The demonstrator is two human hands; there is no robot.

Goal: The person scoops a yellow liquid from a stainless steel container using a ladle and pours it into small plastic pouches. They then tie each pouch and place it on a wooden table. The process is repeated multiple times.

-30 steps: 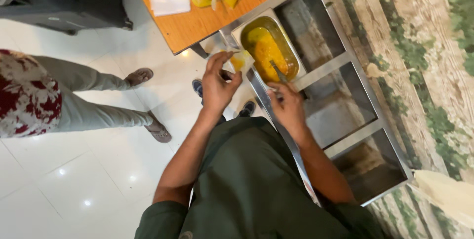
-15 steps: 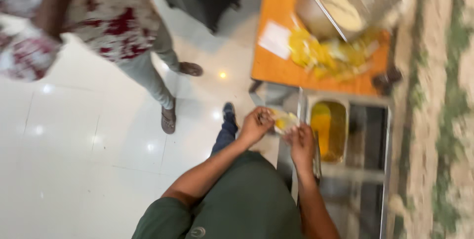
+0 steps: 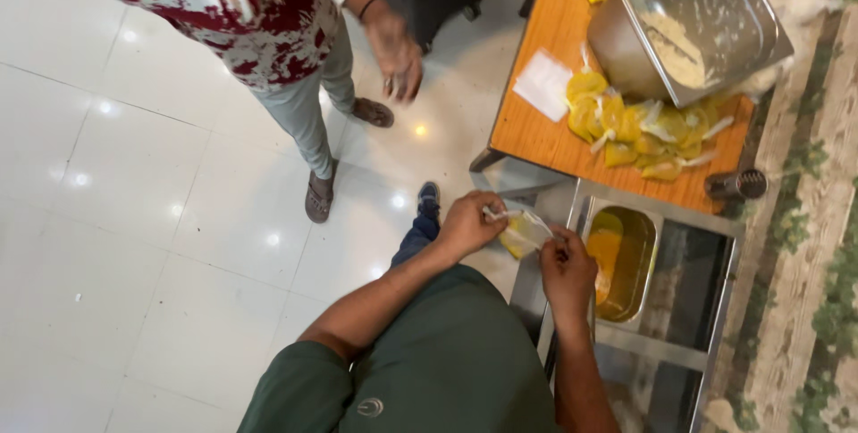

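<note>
- White tiled floor (image 3: 134, 245), steel counter (image 3: 715, 227) ahead.
- Left hand (image 3: 465, 223) and right hand (image 3: 565, 268) both pinch closed on small plastic bag (image 3: 520, 235) of yellow liquid, held between them.
- Beyond right hand: tray of yellow sauce (image 3: 621, 259).
- Farther: pile of filled bags (image 3: 639, 129) on orange table (image 3: 536, 129).
- Risk: a loose pinch could spill the bag.

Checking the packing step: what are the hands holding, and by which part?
Both the left hand and right hand hold a small clear bag of yellow liquid by its top edge.
</note>
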